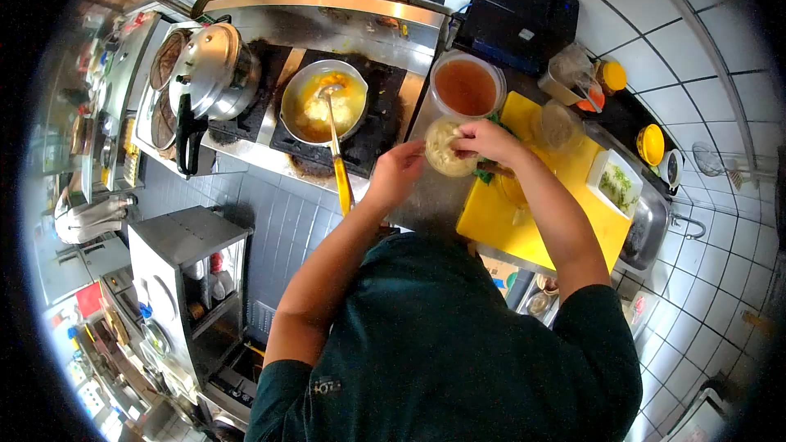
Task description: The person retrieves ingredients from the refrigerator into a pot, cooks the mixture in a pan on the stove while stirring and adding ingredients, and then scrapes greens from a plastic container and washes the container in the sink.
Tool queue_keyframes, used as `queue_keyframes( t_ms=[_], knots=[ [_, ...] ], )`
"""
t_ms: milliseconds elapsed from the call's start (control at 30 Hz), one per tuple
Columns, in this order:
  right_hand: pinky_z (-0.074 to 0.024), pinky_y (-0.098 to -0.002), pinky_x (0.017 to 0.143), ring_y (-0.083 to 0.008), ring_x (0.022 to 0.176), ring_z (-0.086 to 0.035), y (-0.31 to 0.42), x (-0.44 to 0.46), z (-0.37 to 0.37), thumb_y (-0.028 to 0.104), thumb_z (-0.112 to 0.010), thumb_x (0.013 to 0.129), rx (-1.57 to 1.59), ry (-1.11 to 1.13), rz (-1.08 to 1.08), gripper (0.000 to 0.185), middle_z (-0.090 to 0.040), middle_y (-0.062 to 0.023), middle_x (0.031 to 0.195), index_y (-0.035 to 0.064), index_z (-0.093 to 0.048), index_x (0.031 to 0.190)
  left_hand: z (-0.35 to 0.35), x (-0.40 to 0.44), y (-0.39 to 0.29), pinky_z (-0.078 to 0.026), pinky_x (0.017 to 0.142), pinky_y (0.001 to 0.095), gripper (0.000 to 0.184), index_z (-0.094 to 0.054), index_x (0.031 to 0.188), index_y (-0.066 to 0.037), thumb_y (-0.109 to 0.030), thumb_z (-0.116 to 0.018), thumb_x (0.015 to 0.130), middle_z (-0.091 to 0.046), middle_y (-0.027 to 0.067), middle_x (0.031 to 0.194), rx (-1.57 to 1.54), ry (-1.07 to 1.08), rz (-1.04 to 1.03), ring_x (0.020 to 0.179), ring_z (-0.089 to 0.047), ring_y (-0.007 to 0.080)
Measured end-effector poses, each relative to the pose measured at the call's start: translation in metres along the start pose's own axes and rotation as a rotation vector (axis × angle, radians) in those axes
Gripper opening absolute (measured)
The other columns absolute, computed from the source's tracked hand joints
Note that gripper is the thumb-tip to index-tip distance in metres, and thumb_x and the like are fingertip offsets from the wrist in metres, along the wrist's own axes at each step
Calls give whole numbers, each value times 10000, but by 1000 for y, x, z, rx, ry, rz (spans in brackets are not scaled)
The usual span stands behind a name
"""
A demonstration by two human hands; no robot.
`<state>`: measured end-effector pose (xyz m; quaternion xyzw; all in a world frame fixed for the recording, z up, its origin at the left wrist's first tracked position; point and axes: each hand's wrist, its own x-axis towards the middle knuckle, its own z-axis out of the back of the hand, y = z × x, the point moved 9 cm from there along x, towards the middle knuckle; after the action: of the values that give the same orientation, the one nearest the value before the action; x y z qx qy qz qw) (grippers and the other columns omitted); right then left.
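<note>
My right hand (490, 143) reaches into a small round container (446, 149) of pale, stringy food, its fingers pressed together in the contents. Beside that container's left edge is my left hand (396, 170), with its fingers bent; whether they touch the rim is too small to tell. Just behind the container stands a clear tub (467, 87) of reddish-brown liquid. On the stove to the left, a pan (288, 106) holds yellow liquid with a pale lump and some orange bits. A ladle with a yellow handle (342, 184) rests in the pan, its handle pointing toward me.
A yellow cutting board (491, 225) bears a white container (604, 188) of chopped greens. A pressure cooker (221, 74) occupies the stove's left side, its black handle (190, 135) jutting forward. A black appliance (517, 12) stands at the back; a sink (651, 233) lies right.
</note>
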<state>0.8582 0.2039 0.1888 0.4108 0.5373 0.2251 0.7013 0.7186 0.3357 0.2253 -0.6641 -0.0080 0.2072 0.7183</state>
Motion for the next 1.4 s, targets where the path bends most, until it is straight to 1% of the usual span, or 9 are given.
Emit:
queue_keyframes(
  t_ms=[67,267,467,733,767,900,1000,1100,1400],
  knots=[
    [-557,-278,769,-122,851,-684,5,-7,-2,90,-623,977,198,39,42,134,-713,-44,926,0,-695,1045,-16,11,-2,-519,875,298,330,-639,1240,49,-100,-653,945,-712,126,1117,-110,87,16,987,-651,154],
    [-556,-278,825,-131,883,-684,28,-23,-11,98,-590,995,151,30,73,168,-712,-57,973,-22,-675,1074,-30,26,-45,-539,803,322,317,-674,1175,37,-177,-659,942,-729,172,989,280,77,-54,889,-692,177],
    [-558,-283,814,-142,865,-694,28,-13,-16,118,-525,1031,124,-15,124,208,-716,-72,954,-34,-662,1068,-20,20,-75,-545,736,415,181,-714,1023,-3,-103,-671,878,-687,232,879,388,-77,-264,842,-678,406],
    [-568,-316,776,-166,816,-698,84,8,-40,129,-523,1024,174,-85,190,212,-736,-98,923,-11,-680,1050,27,19,-79,-550,734,421,109,-700,939,6,-68,-668,864,-685,212,879,370,-215,-287,812,-676,393],
    [-564,-340,770,-183,817,-691,109,3,-35,94,-538,998,-260,-205,282,186,-738,-109,925,10,-692,1057,38,22,-79,-551,734,421,113,-697,945,8,-65,-666,865,-684,214,880,331,-217,-260,808,-679,388],
    [-592,-351,736,-180,789,-696,133,30,-65,17,-514,983,-40,-64,251,186,-723,-105,911,9,-679,1068,72,0,-125,-559,775,442,428,-632,1297,-64,-37,-633,870,-671,256,1002,461,-282,-448,874,-676,408],
    [-630,-379,787,-269,885,-730,146,51,-84,-28,-470,984,69,17,206,204,-700,-152,1002,-89,-635,1088,92,2,-120,-553,737,440,446,-650,1281,-64,-19,-635,838,-639,227,872,682,-212,-398,796,-658,384],
    [-608,-399,855,-284,954,-706,154,87,-102,-16,-438,1006,190,113,288,231,-691,-145,1031,-57,-642,1105,113,5,-112,-555,720,431,357,-663,1202,-49,-29,-650,846,-647,201,855,770,-265,-512,767,-658,375],
    [-588,-381,864,-229,927,-694,186,117,-134,1,-455,1018,166,42,307,242,-692,-124,1024,-69,-658,1128,166,-21,-137,-566,720,441,179,-734,935,-34,-32,-701,760,-700,189,877,658,-577,-434,788,-690,369]
  ],
)
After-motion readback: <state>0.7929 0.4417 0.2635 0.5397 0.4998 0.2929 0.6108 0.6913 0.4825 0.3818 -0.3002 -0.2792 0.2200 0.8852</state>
